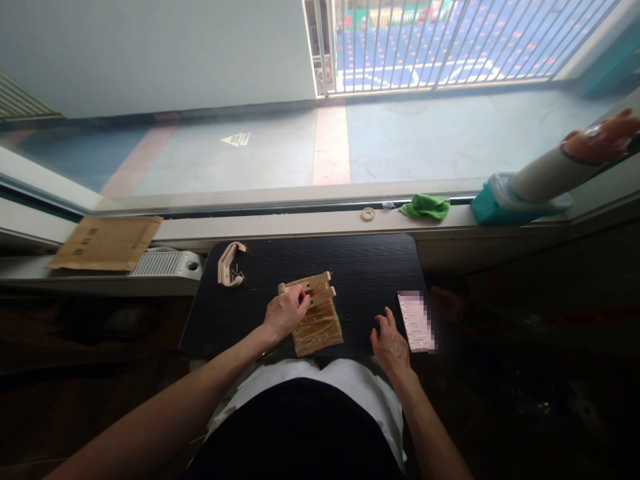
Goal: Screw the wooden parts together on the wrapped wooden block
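Observation:
My left hand (pixel 286 312) is closed, its fingers curled round the left part of pale wooden strips with upturned ends. The far wooden strip (pixel 320 280) and the near wooden strip (pixel 324 297) show dark holes. Under them lies a flat brown package (pixel 319 330) wrapped in shiny, wrinkled clear tape. What the fingertips pinch is partly hidden by the hand. My right hand (pixel 393 345) hovers or rests at the table's near right, fingers apart with nothing in them. Just right of it lies a phone (pixel 414 323) with a lit screen.
On the black table (pixel 360 260), curved wooden pieces (pixel 227 265) lie at the far left beside small screws (pixel 238 274). A tape roll (pixel 368 214), a green cloth (pixel 426 207) and a teal box (pixel 500 203) line the windowsill. A cardboard sheet (pixel 107 243) lies on the radiator (pixel 165 264).

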Available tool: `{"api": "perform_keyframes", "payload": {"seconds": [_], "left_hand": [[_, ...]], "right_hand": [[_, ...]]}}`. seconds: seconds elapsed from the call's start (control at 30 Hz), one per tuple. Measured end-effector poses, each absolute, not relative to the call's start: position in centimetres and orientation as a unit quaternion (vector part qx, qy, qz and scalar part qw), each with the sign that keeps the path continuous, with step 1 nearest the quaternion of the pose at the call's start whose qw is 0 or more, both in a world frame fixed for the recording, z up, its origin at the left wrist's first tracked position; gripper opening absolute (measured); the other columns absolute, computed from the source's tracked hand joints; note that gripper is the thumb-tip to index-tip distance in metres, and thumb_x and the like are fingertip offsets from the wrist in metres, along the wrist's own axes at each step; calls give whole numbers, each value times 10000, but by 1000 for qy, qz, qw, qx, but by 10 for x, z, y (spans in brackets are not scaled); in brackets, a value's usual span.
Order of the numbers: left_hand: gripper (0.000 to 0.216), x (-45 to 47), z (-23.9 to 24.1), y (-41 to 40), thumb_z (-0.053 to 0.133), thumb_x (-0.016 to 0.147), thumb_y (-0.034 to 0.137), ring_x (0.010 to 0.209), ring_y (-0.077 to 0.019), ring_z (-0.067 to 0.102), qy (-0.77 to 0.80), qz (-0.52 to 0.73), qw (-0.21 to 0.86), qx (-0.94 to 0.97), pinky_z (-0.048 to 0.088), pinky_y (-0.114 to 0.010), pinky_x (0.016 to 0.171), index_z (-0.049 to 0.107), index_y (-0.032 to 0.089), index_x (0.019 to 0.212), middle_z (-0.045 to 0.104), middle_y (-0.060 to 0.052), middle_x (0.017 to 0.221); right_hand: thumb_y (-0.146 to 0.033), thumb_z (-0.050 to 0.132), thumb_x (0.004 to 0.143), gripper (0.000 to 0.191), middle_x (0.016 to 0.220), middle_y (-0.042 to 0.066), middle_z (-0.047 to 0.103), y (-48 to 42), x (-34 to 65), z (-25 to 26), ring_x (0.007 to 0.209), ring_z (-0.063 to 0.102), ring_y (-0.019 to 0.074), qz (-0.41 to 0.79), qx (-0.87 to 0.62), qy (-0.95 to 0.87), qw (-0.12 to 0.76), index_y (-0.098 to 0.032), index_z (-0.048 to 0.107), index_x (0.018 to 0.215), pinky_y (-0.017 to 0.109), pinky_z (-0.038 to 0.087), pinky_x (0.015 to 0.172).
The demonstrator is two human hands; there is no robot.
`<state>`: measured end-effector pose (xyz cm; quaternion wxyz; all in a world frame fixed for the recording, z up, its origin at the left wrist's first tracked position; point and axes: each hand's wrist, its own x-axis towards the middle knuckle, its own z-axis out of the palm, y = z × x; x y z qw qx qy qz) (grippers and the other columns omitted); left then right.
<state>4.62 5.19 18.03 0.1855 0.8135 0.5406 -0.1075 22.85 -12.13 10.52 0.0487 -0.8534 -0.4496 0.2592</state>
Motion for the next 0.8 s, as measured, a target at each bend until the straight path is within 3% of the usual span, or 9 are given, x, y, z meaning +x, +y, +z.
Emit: {"api": "perform_keyframes", "payload": {"seconds": [0.5,0.8], "left_hand": [[229,44,182,49,394,867,372,779,-199,621,544,-107,191,810,437,-275,673,556,211,879,653,-49,844],[234,47,184,48,405,860,377,775,-197,612,546,-100,185,811,437,-280,682,568,210,870,652,-48,827]], "right_hand": [[-231,364,861,265,1430,187,266,-199,236,90,796,652,170,218,-911,-350,-27,-152,527,1054,281,454,640],[-220,353,847,269,1421,143,306,-193,241,102,803,649,169,203,-913,-353,-7,-173,538,1037,288,453,640]]}}
